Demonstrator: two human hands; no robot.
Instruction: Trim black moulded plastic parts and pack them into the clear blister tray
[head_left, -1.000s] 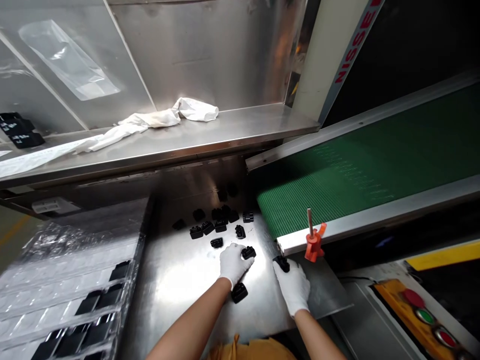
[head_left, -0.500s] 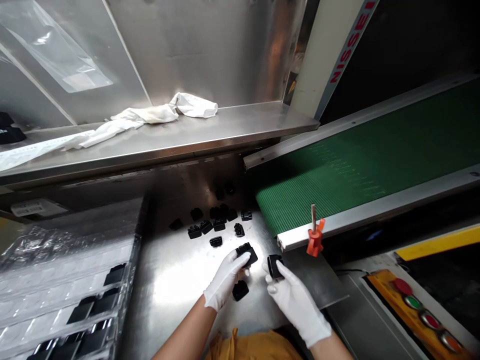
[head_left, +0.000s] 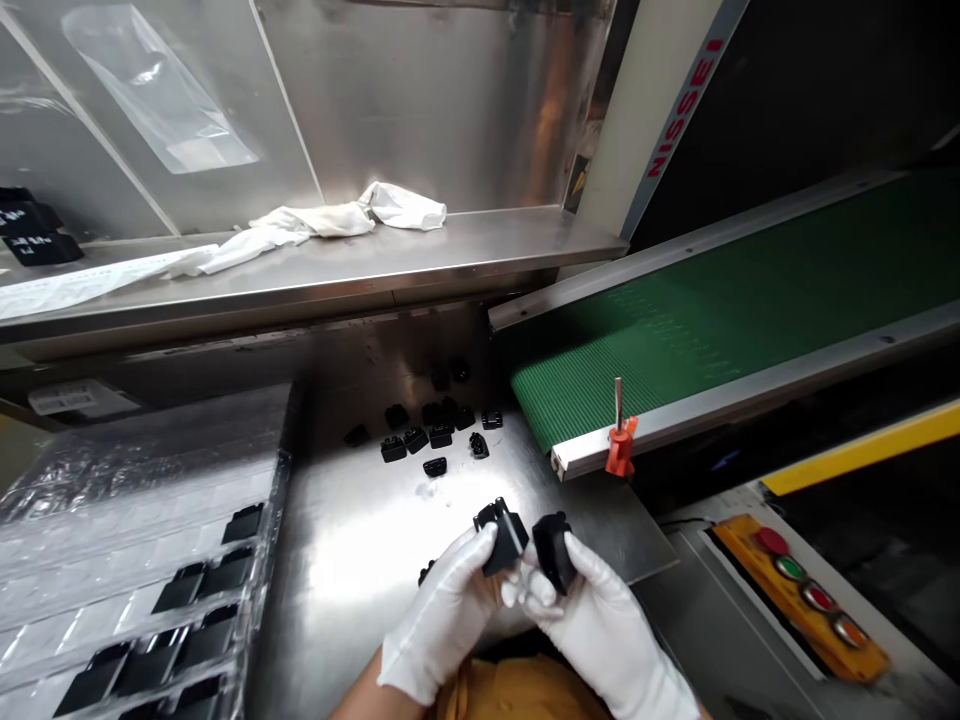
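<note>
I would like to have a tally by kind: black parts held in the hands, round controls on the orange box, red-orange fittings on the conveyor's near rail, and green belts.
Held black parts: 2, one in the left hand, one in the right hand
Round controls on the orange box: 4
Red-orange fitting: 1
Green belt: 1
Total: 8

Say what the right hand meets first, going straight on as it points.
Probably the black part in the left hand, just beyond the black piece the right hand holds. Depth is unclear; the left hand itself could come first.
</note>
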